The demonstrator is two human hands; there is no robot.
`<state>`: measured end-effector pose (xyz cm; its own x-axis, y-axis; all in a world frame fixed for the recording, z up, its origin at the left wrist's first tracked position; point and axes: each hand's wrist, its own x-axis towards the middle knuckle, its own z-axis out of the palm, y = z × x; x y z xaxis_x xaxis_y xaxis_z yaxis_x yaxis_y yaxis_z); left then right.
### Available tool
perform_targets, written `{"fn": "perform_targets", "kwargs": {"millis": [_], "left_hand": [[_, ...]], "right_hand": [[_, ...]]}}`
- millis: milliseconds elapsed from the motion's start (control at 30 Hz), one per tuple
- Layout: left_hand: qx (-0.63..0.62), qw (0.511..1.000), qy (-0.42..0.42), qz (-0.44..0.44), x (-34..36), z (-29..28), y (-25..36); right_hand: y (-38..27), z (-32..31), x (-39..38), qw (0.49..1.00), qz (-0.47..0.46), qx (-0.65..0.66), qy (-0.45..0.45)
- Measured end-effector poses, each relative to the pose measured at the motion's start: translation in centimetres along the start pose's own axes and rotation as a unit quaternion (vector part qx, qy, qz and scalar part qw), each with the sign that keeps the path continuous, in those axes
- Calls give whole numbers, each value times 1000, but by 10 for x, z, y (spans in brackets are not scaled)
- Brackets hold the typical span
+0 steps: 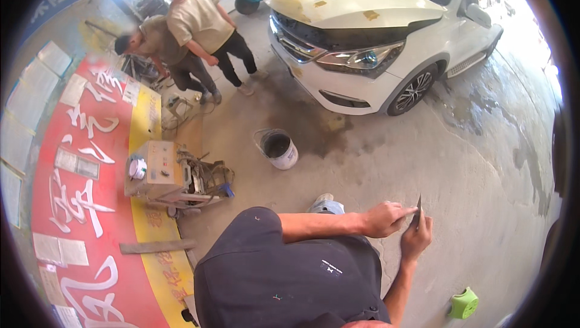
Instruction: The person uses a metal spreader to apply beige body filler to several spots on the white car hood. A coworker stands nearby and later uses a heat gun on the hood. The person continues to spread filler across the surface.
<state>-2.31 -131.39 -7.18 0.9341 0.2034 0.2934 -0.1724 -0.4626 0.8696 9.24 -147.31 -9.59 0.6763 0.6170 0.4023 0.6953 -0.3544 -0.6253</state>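
Both hands meet in front of the person's chest, above the concrete floor [483, 165]. The right hand [415, 238] holds a thin dark blade [418, 206] upright, fingers closed around its lower part. The left hand [384, 218] reaches across, its fingers pinched on the blade's edge. A green roll [463, 303] lies on the floor below the hands; a white bucket [277, 148] stands near a white car [374, 38], and 2 people stand well apart beside a machine [163, 171].
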Motion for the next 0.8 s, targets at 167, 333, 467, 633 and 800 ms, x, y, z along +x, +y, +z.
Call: {"fn": "perform_targets", "kwargs": {"millis": [167, 333, 467, 633, 800], "left_hand": [[-91, 985, 57, -133, 2, 0, -8], [-346, 912, -2, -223, 16, -16, -11], [-372, 897, -23, -236, 22, -37, -16], [-367, 892, -36, -261, 29, -61, -28], [-357, 893, 6, -272, 40, -80, -46]], "right_hand": [[11, -19, 0, 827, 289, 478, 54], [-11, -4, 0, 712, 212, 662, -99], [-30, 6, 23, 777, 151, 604, -98], [-27, 24, 19, 825, 117, 549, -66], [-74, 49, 55, 805, 263, 523, 101]]}}
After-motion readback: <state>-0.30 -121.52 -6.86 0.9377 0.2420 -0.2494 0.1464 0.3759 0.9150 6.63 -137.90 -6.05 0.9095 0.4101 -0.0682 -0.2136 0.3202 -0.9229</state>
